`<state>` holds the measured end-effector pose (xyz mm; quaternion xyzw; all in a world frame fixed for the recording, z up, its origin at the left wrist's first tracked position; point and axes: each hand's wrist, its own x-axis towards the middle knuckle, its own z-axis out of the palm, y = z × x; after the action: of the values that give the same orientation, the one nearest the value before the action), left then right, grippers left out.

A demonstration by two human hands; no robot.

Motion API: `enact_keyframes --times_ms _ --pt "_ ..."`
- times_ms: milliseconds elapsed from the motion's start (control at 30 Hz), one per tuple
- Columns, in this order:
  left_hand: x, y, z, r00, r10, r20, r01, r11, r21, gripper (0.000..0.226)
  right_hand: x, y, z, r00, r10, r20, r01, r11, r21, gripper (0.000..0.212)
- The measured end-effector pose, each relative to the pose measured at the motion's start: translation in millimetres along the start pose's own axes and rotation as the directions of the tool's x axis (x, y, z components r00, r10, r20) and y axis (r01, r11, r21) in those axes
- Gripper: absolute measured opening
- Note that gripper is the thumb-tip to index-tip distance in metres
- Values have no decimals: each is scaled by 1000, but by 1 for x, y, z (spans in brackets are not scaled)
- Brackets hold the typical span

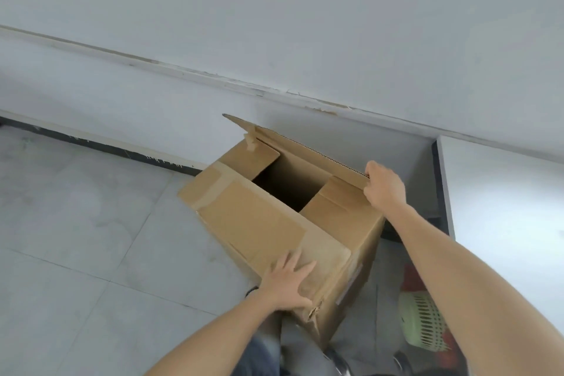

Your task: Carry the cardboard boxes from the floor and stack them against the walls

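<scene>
My left hand point(290, 281) lay flat, fingers spread and straight, on the taped front flap point(244, 207) at its near right corner, low in the middle of the frame. It pressed down and gripped nothing. My right hand point(385, 188) was further out, right of centre, with its fingers curled over the top edge of the back flap point(311, 156), which stood upright. The hand pinched that edge at its right end.

Both hands were on the same box point(274, 232), one at the near side and one at the far side, so it lay straight ahead of me and between my arms. Its long axis ran from the middle left of the frame down toward the lower right, roughly in line with the foot of the wall point(274, 24) behind it. The middle of the top was open and dark.

The back of the box sat close to the wall, but I could not tell whether they touched, or whether the base rested fully on the floor point(76, 238). I judged that a push from the flat left hand, the nearer one, would send the long side square to the wall. A thin flap edge seemed a poor hold for lifting. A green basket point(424, 327) sat at the lower right, beside the box.
</scene>
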<state>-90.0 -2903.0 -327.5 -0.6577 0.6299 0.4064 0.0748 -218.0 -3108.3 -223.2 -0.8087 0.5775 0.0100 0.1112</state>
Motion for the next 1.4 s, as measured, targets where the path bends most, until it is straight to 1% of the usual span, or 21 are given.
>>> enact_keyframes --times_ms 67,133,233,333,367,433,500,567,667,733,800,867,900,967,1033,1100,1133,1167,1200,1267,1400 --pt "12 -28 -8 997 19 70 -22 998 56 86 9 15 8 998 63 18 -62 997 -34 23" --pt "20 -56 -20 994 -25 106 8 988 156 90 17 28 13 994 109 1 -109 993 -54 28" --pt "39 -86 -43 994 -85 63 65 961 269 87 39 39 15 989 145 16 -142 981 -130 34" --pt "60 -104 -63 999 -47 4 42 935 353 89 54 45 21 982 186 45 -174 967 -188 36" --pt "68 -110 -67 1000 -11 -15 16 923 385 97 58 47 25 981 190 45 -179 967 -183 37" --pt "86 -121 -72 986 116 -120 -53 900 433 122 66 52 36 980 193 40 -186 973 -135 38" --pt "103 -126 -79 983 136 -123 -72 903 423 146 73 57 50 983 161 83 -153 984 -93 38" --pt "120 -127 -76 989 108 -98 -64 925 374 154 76 60 65 987 101 124 -94 993 -68 38" --pt "132 -114 -74 992 108 -64 -76 923 378 154 87 67 81 995 54 82 -51 998 -31 36" --pt "136 -102 -68 991 104 -81 -73 946 316 155 99 73 84 994 44 102 -35 996 -84 40" --pt "141 -87 -60 993 75 -93 -48 962 270 158 107 79 89 974 87 209 -57 988 -147 47" --pt "148 -63 -57 994 90 -64 -72 966 247 156 109 82 98 928 161 337 -103 978 -183 56" --pt "155 -51 -57 991 130 -40 -115 959 260 150 108 84 104 907 184 378 -116 974 -197 59" --pt "168 -26 -52 990 134 -48 -117 960 255 124 105 89 119 872 214 440 -139 971 -196 64" --pt "183 -8 -37 986 168 -7 -157 937 311 103 98 98 134 819 250 517 -188 967 -171 68" --pt "194 -1 -34 985 172 5 -164 929 332 98 90 109 145 760 277 588 -235 961 -149 71" --pt "197 -9 -31 986 167 6 -159 923 350 104 86 113 150 739 280 613 -248 959 -139 71" --pt "199 -20 -31 981 187 -46 -158 916 368 115 81 115 156 727 271 630 -250 960 -124 71" --pt "199 -34 -31 965 234 -114 -169 897 409 130 76 113 162 722 255 643 -245 964 -106 70" --pt "197 -59 -24 966 216 -146 -131 886 444 156 67 105 173 723 233 651 -236 968 -84 69" --pt "199 -78 -6 941 289 -177 -169 852 495 155 68 96 185 732 241 637 -283 958 -36 64"
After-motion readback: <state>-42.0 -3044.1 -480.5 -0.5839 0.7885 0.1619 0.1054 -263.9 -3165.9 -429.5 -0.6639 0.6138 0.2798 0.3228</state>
